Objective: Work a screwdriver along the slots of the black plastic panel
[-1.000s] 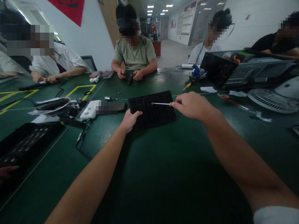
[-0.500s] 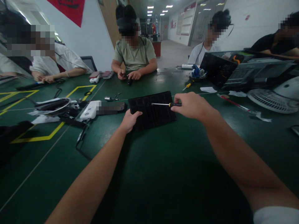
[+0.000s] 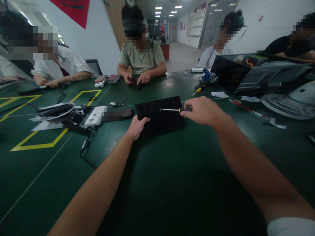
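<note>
Left hand [image 3: 137, 126]: fingers curled over the near-left corner of the black panel [image 3: 159, 115], thumb on its top face, the rest tucked under the edge. A closed grip pins the panel down.

Right hand [image 3: 204, 111]: fingers clenched round the handle of the screwdriver [image 3: 172, 109]. Thumb and forefinger pinch the black grip just behind the yellow collar. The shaft lies nearly level and points left. Its tip sits over the upper middle of the panel; I cannot tell whether it touches the surface.

The panel is a flat, ribbed, dark rectangle. It lies on the green table [image 3: 157, 190] at about mid-width, well in from the near edge, and its right side is turned slightly away.

Just left of the panel lie a dark phone [image 3: 117, 113] and a white box [image 3: 95, 115], side by side. A small yellow screwdriver [image 3: 199, 90] lies beyond the right hand. A white fan grille [image 3: 283, 105] rests near the right edge.

Versus 1.0 s ago:
- Both grips and the panel position are unchanged.
- More of the black screwdriver handle now shows ahead of the right hand's knuckles; before, only the yellow collar showed.
- The black tray at the near-left edge has gone, and the whole yellow floor-tape outline [image 3: 39, 139] on the table is exposed.
- The person opposite [image 3: 141, 54] has shifted their hands on a small dark object.
</note>
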